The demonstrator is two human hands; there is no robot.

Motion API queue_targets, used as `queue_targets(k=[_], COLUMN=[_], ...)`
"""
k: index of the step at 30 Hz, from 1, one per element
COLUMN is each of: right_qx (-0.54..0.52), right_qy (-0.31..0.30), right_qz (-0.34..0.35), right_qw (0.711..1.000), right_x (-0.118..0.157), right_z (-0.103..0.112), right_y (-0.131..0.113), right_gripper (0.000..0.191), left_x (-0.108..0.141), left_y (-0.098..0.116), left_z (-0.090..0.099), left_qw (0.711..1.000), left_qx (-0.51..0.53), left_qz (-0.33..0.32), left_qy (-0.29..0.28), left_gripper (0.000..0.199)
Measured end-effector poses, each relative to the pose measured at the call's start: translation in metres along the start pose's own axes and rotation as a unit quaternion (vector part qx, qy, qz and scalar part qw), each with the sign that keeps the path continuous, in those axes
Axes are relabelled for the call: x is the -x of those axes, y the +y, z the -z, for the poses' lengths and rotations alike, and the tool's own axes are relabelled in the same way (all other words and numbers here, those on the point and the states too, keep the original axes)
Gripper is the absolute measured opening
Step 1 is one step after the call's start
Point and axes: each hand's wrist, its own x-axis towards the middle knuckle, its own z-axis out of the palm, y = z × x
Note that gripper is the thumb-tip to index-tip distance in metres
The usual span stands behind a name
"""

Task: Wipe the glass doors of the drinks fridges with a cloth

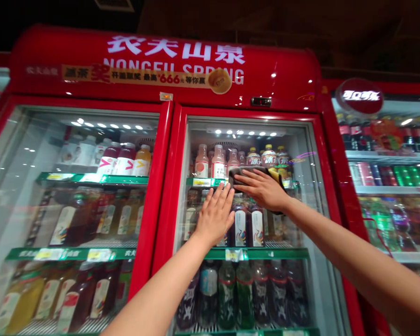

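My left hand lies flat on the glass of the right door of a red Nongfu Spring drinks cooler, fingers spread and holding nothing. Just above and to the right, my right hand presses a dark grey cloth against the same glass door. A yellow part of cloth shows beyond my right hand. Behind the glass stand rows of bottled drinks on green-edged shelves, partly hidden by my hands.
The cooler's left glass door stands shut beside the red central door frame, with bottled drinks on its shelves. To the right is a second cooler holding cola bottles and cans. The ceiling above is dark.
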Motion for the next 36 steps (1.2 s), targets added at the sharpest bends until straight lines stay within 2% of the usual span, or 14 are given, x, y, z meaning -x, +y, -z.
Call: queue_targets(k=[2, 4, 8, 11, 14, 17, 20, 22, 25, 28, 30, 32, 34, 36], right_qx=[0.006, 0.022, 0.046, 0.035, 0.006, 0.001, 0.018, 0.029, 0.029, 0.019, 0.025, 0.040, 0.054, 0.061], right_qy=[0.003, 0.035, 0.073, 0.034, -0.021, 0.001, 0.069, 0.090, 0.053, 0.009, 0.032, 0.085, 0.125, 0.122], right_qz=[-0.010, -0.072, -0.166, -0.110, -0.029, -0.071, -0.163, -0.189, -0.135, -0.078, -0.114, -0.190, -0.252, -0.264], right_qw=[1.000, 0.997, 0.982, 0.993, 0.999, 0.997, 0.984, 0.978, 0.989, 0.997, 0.993, 0.977, 0.958, 0.955], right_x=[0.019, 0.023, 0.007, 0.020, 0.055, 0.072, 0.057, 0.048, 0.060, 0.091, 0.103, 0.101, 0.091, 0.082], right_z=[0.008, 0.009, 0.001, 0.003, 0.015, 0.022, 0.014, 0.008, 0.007, 0.014, 0.017, 0.014, 0.008, 0.002], right_y=[0.024, 0.041, 0.038, 0.028, 0.040, 0.061, 0.066, 0.057, 0.048, 0.060, 0.074, 0.081, 0.074, 0.059], right_gripper=[0.044, 0.043, 0.045, 0.046, 0.045, 0.044, 0.043, 0.044, 0.046, 0.048, 0.049, 0.050, 0.051, 0.052], left_x=[-0.004, -0.009, -0.024, -0.037, -0.046, -0.051, -0.053, -0.054, -0.053, -0.053, -0.052, -0.053, -0.053, -0.054], left_y=[0.008, 0.016, 0.039, 0.057, 0.069, 0.076, 0.078, 0.079, 0.080, 0.080, 0.081, 0.081, 0.082, 0.082], left_z=[-0.004, -0.008, -0.020, -0.028, -0.035, -0.041, -0.046, -0.050, -0.054, -0.057, -0.059, -0.059, -0.060, -0.060], left_qw=[1.000, 1.000, 1.000, 1.000, 0.999, 0.999, 0.999, 0.999, 0.999, 0.998, 0.998, 0.998, 0.998, 0.997], left_qx=[0.007, 0.010, 0.013, 0.021, 0.028, 0.029, 0.028, 0.028, 0.029, 0.033, 0.037, 0.040, 0.043, 0.047], left_qz=[-0.006, -0.010, 0.002, 0.019, 0.019, 0.010, 0.015, 0.019, 0.012, 0.007, 0.010, 0.013, 0.013, 0.013], left_qy=[0.007, 0.011, 0.005, 0.001, 0.009, 0.018, 0.024, 0.030, 0.040, 0.048, 0.052, 0.053, 0.052, 0.052], left_gripper=[0.069, 0.069, 0.069, 0.070, 0.069, 0.068, 0.069, 0.071, 0.075, 0.079, 0.081, 0.083, 0.083, 0.083])
